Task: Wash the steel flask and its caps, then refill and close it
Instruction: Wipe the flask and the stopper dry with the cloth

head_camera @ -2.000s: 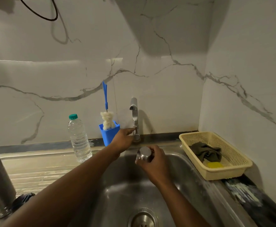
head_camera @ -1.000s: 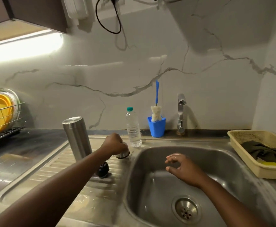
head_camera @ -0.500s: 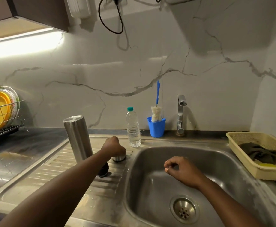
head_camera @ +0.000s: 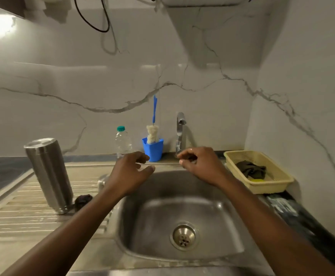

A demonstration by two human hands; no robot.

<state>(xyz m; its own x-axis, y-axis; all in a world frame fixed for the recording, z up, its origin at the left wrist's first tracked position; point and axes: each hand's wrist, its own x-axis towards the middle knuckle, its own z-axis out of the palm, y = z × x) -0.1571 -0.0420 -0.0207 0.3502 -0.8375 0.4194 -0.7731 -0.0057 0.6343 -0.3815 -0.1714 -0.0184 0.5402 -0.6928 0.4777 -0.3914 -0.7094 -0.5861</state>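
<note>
Steel fills most of what we see. The flask (head_camera: pixel 49 174), a brushed cylinder with a flat disc on top, stands on the ribbed counter (head_camera: pixel 19 220) left of the sink (head_camera: pixel 212 212), well apart from both hands. Just beside its foot lies the black cap (head_camera: pixel 83 200), a dark, lumpy round shape, too blurred for detail. The steel cap (head_camera: pixel 102 182), small and shiny, sits on the ribs near the sink's rim, half hidden behind the left wrist; we cannot tell which way up it is.

The left hand (head_camera: pixel 130 172) hovers over the sink's back left corner, fingers relaxed and spread, thumb out, holding nothing. The right hand (head_camera: pixel 200 166) hangs over the back rim by the foot of the tap (head_camera: pixel 180 132), fingers loosely curled, thumb and forefinger a little apart with nothing seen between them. Whether a fingertip touches the tap we cannot tell.

The sink is a smooth, rounded basin with a round perforated drain (head_camera: pixel 184 236). The tap is a slim chrome post with a short bent spout. Left of it we find a blue plastic cup (head_camera: pixel 153 149) holding a brush (head_camera: pixel 152 134) with a fluffy white head and thin blue handle, then a clear bottle (head_camera: pixel 123 141) with a green top. Right of the sink, a pale yellow lattice basket (head_camera: pixel 272 184) holds a crumpled dark cloth (head_camera: pixel 250 169) and a yellow lump (head_camera: pixel 256 180). The wall (head_camera: pixel 83 76) is glossy white marble with grey veins.
</note>
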